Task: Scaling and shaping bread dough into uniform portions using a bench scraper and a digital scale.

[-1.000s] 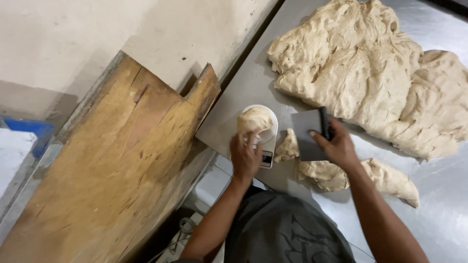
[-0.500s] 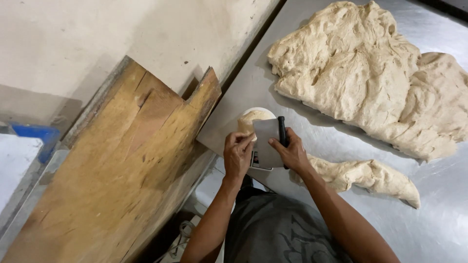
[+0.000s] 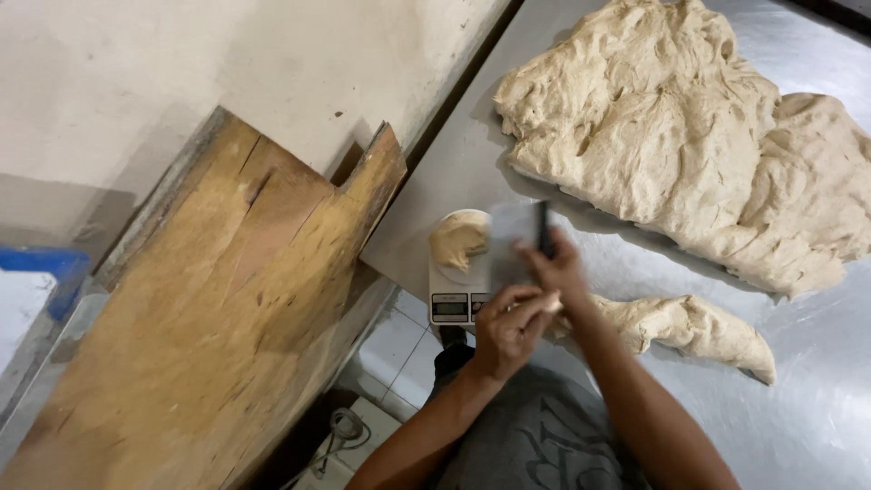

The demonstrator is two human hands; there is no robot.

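**Both hands at the scraper beside the scale**

The stainless steel bench (image 3: pixel 817 426) fills the right side of the view, running out ahead of and to the right of the fingers. The big mass of dough (image 3: pixel 689 136) lies on it well beyond the fingers, ahead and to the right. To the left of the hands, well apart from them, worn wooden boards (image 3: pixel 209 318) lean against the pale wall (image 3: pixel 181 63). Just right of the right hand, a torn-off strip of dough (image 3: pixel 689 327) lies on the bench, its near end touching or almost touching that hand. Just left of the fingers stands a small digital kitchen scale (image 3: pixel 454 304), and on its round plate sits a small lump of dough (image 3: pixel 458 240).

The right hand (image 3: pixel 558 268) is closed around the dark handle of a metal bench scraper (image 3: pixel 519 249), the blade blurred and standing next to the scale. The left hand (image 3: pixel 508 327) sits just below it, fingers (image 3: pixel 531 304) curled and pinched at the blade's lower edge; whether they hold a scrap of dough cannot be told.
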